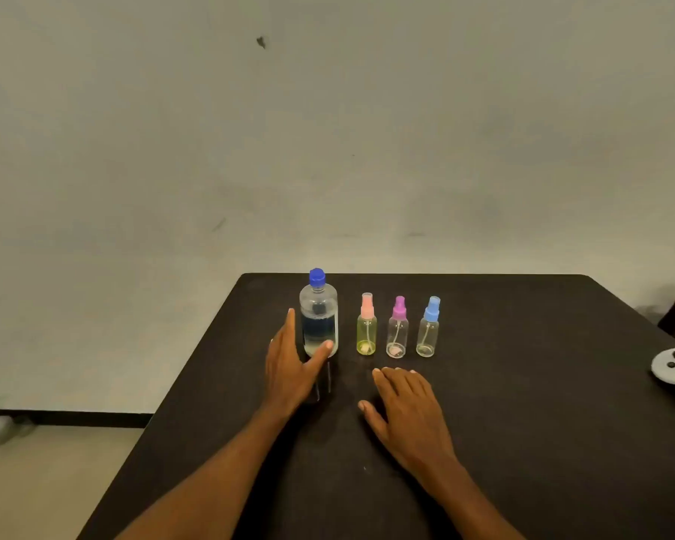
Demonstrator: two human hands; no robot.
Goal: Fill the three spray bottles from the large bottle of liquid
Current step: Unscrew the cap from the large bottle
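— Three spray bottles [397, 331] to fill; any done yet?
— None, I'd say. They stand capped and look empty, in a row on the worktop [523, 403], right of the large bottle [318, 317], its cap on too. Left grip [293, 364] is spread beside it, thumb touching, not closed; right grip [406, 407] lies flat, released.
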